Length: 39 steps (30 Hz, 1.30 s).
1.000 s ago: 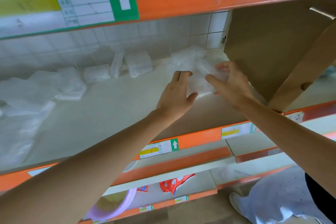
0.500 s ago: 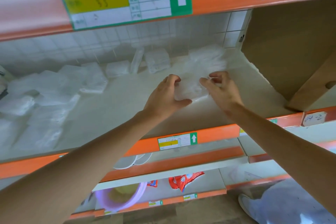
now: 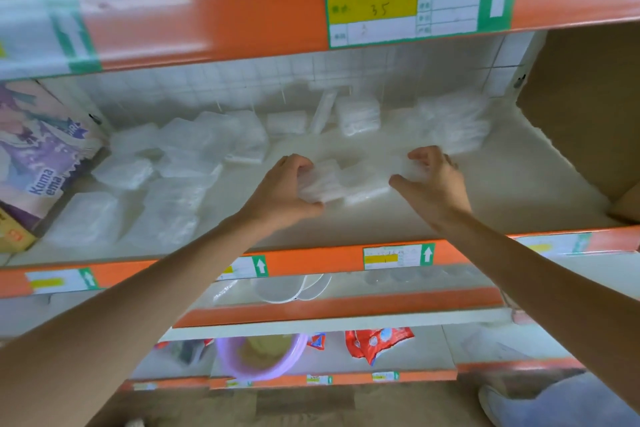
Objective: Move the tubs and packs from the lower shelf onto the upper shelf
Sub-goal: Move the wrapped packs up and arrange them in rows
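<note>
While left hand (image 3: pixel 285 185) and right hand (image 3: pixel 431 177) pinch 1 clear pack (image 3: pixel 346 180), fingers (image 3: pixel 294 163) curled, on the upper shelf (image 3: pixel 502 191) — likely placement — release should follow.

One wide head-worn view looks forward and slightly down, close to the shelf (image 3: pixel 398 218); the left arm (image 3: pixel 138 305) enters from 7 o'clock, the right arm (image 3: pixel 554 288) from 5.

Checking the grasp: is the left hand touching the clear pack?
Touching: head view shows the left hand curled round one end of the clear pack.
</note>
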Tool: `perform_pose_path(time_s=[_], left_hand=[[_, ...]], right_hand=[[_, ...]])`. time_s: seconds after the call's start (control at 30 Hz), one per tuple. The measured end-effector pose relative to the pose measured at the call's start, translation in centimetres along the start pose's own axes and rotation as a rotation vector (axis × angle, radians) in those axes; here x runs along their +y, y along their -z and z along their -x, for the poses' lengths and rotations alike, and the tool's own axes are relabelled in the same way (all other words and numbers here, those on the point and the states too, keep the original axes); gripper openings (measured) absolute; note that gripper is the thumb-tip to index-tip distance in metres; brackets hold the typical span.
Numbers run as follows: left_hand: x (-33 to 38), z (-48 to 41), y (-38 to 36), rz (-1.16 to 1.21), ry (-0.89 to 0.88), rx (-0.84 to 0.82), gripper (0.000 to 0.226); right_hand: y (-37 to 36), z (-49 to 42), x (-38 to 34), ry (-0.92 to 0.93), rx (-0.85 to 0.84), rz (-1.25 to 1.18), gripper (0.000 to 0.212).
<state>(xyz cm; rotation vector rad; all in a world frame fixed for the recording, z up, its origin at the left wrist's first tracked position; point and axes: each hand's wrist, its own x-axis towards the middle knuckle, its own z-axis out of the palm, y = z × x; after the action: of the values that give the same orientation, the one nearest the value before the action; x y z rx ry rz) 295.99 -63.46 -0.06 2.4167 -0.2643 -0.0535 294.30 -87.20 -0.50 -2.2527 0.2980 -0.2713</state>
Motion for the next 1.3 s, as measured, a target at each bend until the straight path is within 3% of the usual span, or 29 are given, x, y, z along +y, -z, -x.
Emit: perform_pose_path(time_s=[0.1, 0.27, 0.37, 0.43, 0.53, 0.63, 0.77, 0.9, 1.07, 1.3], left_hand=[[-0.9, 1.4, 0.8, -0.005, 0.035, 0.016, 0.073], [-2.2, 2.8, 1.3, -0.107, 0.075, -0.054, 0.080], [-2.0, 3.1, 1.2, -0.187, 0.067, -0.066, 0.079], [-1.7, 3.1, 1.1, -0.254, 0.076, -0.089, 0.077], [-1.1, 3.1, 1.0, -0.291, 0.093, -0.140, 0.080], [-0.7, 2.9, 1.0, -0.309, 0.077, -0.169, 0.084], [-0.4, 2.7, 1.0, -0.274, 0.064, -0.165, 0.080], [-0.1, 2.9, 1.2, -0.261, 0.053, -0.169, 0.080], [1.1, 3.2, 2.2, -0.216, 0.025, -0.124, 0.080], [2.6, 6.5, 4.8, -0.214, -0.059, -0.107, 0.081]], right_hand=[[0.5, 0.8, -0.2, -0.039, -0.016, 0.238, 0.050], [1.3, 1.5, -0.7, -0.094, -0.095, 0.414, 0.058], [1.5, 1.8, -0.8, -0.114, -0.145, 0.429, 0.071], [1.7, 2.2, -0.9, -0.112, -0.142, 0.376, 0.065], [2.3, 3.0, -0.5, -0.047, -0.126, 0.452, 0.050], [3.2, 3.1, 0.6, 0.134, -0.137, 0.558, 0.060], [3.7, 2.1, 1.4, 0.198, -0.334, 0.559, 0.069], [3.8, 1.6, 1.5, 0.298, -0.261, 0.596, 0.061], [3.6, 2.1, 0.4, 0.204, -0.240, 0.511, 0.075], [3.7, 6.6, -2.6, 0.287, -0.188, 0.435, 0.073]])
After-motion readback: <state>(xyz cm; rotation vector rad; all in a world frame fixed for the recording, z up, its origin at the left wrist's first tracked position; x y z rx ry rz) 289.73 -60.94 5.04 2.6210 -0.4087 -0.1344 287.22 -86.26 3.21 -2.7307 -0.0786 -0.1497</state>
